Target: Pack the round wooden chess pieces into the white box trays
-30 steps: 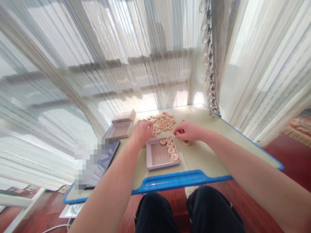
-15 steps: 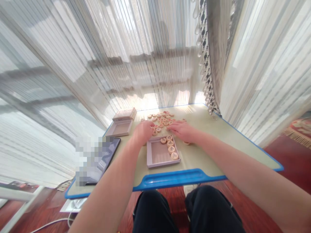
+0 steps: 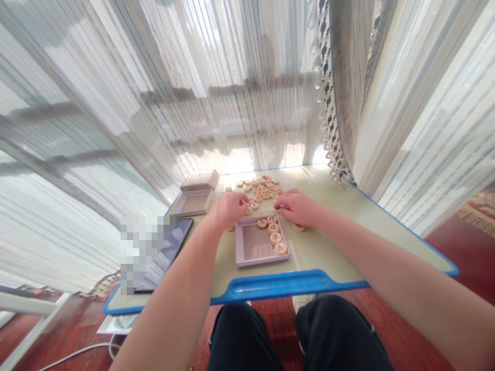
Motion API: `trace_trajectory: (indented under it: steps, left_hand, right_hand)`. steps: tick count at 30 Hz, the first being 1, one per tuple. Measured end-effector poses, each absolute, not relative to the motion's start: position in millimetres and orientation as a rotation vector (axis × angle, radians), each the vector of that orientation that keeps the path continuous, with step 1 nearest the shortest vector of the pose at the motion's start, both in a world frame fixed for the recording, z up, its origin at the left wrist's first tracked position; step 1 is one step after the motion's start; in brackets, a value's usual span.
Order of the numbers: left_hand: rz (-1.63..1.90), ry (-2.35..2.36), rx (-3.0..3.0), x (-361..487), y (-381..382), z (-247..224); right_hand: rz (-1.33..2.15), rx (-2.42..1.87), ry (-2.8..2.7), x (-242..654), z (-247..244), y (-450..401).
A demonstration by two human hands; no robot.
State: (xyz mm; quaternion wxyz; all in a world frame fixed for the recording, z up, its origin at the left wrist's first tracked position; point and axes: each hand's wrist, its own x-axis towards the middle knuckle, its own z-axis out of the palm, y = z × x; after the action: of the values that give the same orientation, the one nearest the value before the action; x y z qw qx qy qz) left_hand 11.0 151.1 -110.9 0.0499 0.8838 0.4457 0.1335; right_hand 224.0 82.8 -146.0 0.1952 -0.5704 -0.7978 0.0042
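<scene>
Round wooden Chinese chess pieces lie in a loose heap in the middle of the table. My left hand is at the heap's left side, fingers curled together by the nearer pieces; what they hold, if anything, is hidden. On the right, my right hand has thumb and fingers closed on a Chinese chess piece, mostly covered. Between my forearms sits a shallow open box. Several pieces stand in it, face up with dark characters, along its right side and far right corner.
An open box part and a closed pale box sit at the far left. A tablet lies at the left edge. The table's blue rim runs in front of my knees; curtains hang behind.
My right hand's fingers, stretched flat before, are now curled in around a piece. My left fingers have drawn together slightly. The pieces in the box have stayed put.
</scene>
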Motion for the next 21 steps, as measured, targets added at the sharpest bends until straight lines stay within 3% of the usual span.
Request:
trace_trajectory:
  steps: [9,21]
  left_hand:
    - [0.053,1.031,2.747,15.2,141.3,-109.3]
    - [0.012,0.963,2.782,16.0,139.9,-108.3]
  right_hand:
    - [0.072,-1.715,-2.069,224.0,-148.4,85.8]
    - [-0.04,-1.748,-2.122,223.7,-148.6,83.9]
